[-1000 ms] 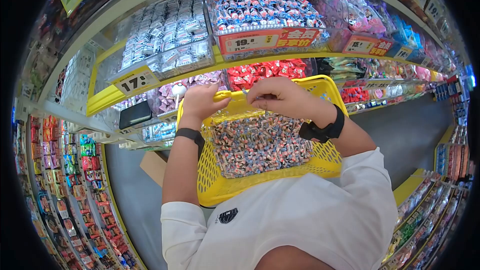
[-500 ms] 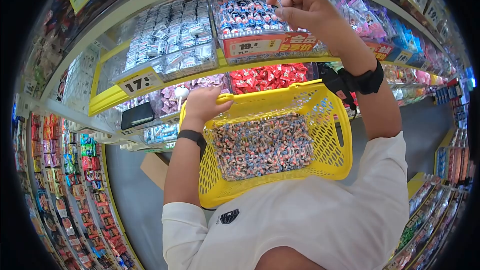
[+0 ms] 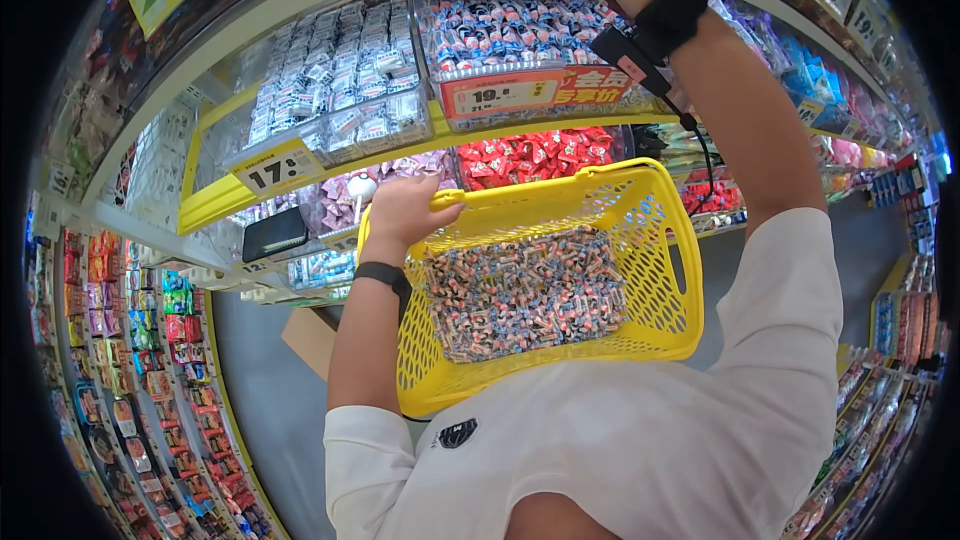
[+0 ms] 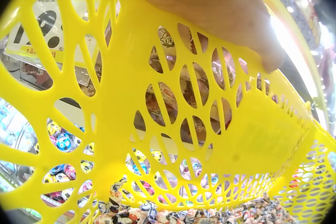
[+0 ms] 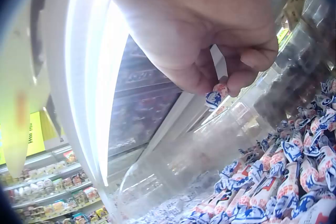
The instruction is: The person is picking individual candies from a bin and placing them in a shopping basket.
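Retail shelving (image 3: 215,202) bounded my remote work zone; the left hand (image 3: 402,208) gripped the rim of the yellow basket (image 3: 425,392). Fingertips of the right hand (image 5: 210,19), nearer the clear bin (image 5: 194,150), pinched one wrapped sweet (image 5: 216,96) above the piled sweets (image 5: 283,182), its visible end angled downward, its full long axis obscured

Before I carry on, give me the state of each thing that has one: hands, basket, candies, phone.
Left hand: gripping the basket's rim.
Right hand: pinching a wrapped candy.
Yellow basket: upright, partly filled.
Basket candies: wrapped, loosely piled.
Bin candies: wrapped, heaped.
Black phone: lying down, face dark.
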